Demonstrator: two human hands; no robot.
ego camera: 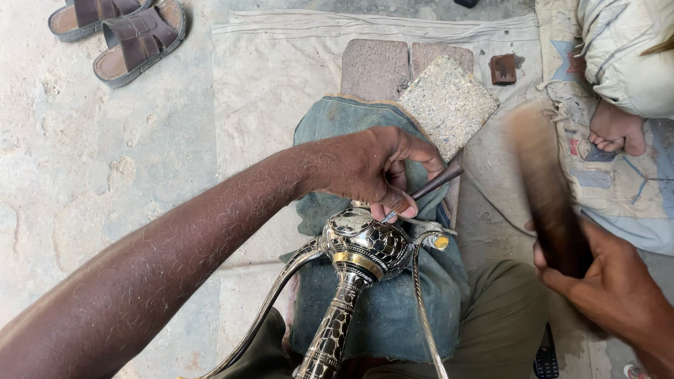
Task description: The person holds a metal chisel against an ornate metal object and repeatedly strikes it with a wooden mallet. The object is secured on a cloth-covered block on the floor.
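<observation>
A: Biggest first, what's lying under the work?

B: A pale sheet [267, 77] is covering the concrete floor, w/ a blue-grey cushion [393, 309] sitting over the person's lap. The ornate metal vessel [361, 245] is resting on that cushion, its long stem running down toward the bottom edge, bulb end pointing away from the body.

A: And the hands?

B: Left hand [368, 168] is sitting right on top of the bulb, fingers pinched round a thin dark chisel [432, 184] that's slanting up and to the right, tip touching the metal. Right hand [607, 281] is well off to the right, fist wrapped round a dark wooden mallet [544, 189], which is blurring, so its head is hard to make out. Left is clearly the nearer one to the vessel.

A: Anything hidden?

B: Stem's base is running out of frame, chisel tip is partly covered by fingers. Bricks [414, 70], sandals [119, 31] up top; someone's bare foot [616, 130] at right.
</observation>
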